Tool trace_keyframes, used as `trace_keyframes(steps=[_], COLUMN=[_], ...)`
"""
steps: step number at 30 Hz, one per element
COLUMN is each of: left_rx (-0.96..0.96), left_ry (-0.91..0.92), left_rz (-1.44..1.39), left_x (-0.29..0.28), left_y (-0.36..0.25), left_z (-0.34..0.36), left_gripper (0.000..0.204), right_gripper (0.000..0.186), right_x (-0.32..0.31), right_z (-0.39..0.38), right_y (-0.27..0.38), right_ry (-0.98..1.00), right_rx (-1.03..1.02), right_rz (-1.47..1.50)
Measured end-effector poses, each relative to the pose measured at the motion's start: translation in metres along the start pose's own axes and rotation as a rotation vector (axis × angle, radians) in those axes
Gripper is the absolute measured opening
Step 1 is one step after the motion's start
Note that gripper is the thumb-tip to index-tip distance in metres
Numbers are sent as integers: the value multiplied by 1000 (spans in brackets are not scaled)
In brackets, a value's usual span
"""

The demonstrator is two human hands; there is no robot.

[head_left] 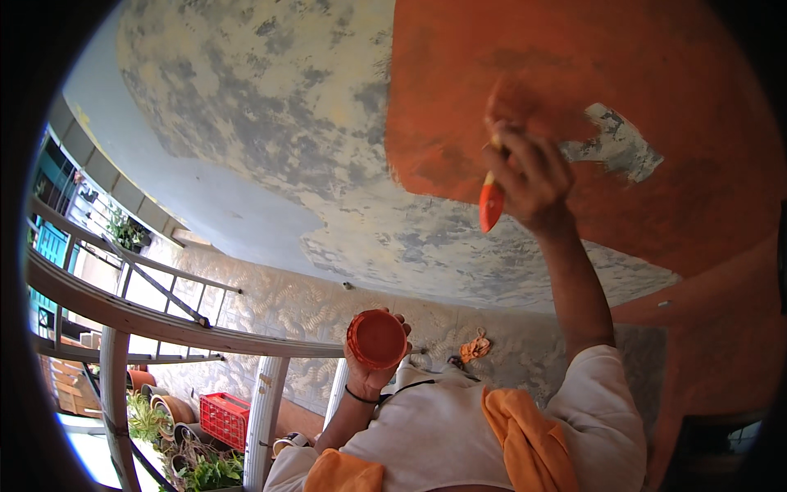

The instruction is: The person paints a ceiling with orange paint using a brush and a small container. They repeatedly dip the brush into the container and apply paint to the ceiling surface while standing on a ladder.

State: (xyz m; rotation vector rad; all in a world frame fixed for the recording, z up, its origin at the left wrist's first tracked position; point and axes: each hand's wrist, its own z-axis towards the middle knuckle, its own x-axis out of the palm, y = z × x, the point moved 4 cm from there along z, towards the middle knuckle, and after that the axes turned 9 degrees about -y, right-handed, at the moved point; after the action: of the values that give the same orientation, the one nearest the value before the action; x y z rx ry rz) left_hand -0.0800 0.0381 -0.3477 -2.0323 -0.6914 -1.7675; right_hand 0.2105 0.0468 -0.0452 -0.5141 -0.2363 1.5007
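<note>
My right hand (pixel 534 176) is raised to the wall, its fingers closed around a paintbrush (pixel 490 207) with an orange-red handle end pointing down. The brush's head is at the orange painted area (pixel 447 90); its bristles look blurred there. A bare, patchy grey spot (pixel 620 146) lies within the orange, right of that hand. Lower down, in front of my body, my left hand (pixel 369 375) grips a round paint container (pixel 379 339) smeared with orange, its mouth facing up. To the left, the wall surface (pixel 254 107) is mottled grey and cream.
A pale rail (pixel 180 310) with posts runs along the left, beside a metal ladder-like frame (pixel 205 321). Below are a red plastic crate (pixel 225 420), several plant pots (pixel 174 412) and green plants. An orange cloth (pixel 475 348) lies on the patterned floor (pixel 270 299).
</note>
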Motion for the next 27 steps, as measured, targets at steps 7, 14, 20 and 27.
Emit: trace_keyframes(steps=[7, 14, 20, 27], left_rx=[-20, 2, -22, -63], left_ry=[-34, -49, -68, -94], left_rz=[-60, 10, 79, 73], left_x=[8, 2, 5, 11], left_y=[-5, -3, -4, 6], left_z=[-1, 3, 8, 10], left_gripper=[63, 65, 69, 68], right_gripper=[19, 22, 21, 16], right_x=[-20, -33, -17, -102], right_z=[-1, -10, -57, -133], right_y=[-58, -32, -8, -88], right_ry=[-267, -137, -187, -505], right_rx=[567, 220, 583, 919], right_rz=[430, -27, 390, 270])
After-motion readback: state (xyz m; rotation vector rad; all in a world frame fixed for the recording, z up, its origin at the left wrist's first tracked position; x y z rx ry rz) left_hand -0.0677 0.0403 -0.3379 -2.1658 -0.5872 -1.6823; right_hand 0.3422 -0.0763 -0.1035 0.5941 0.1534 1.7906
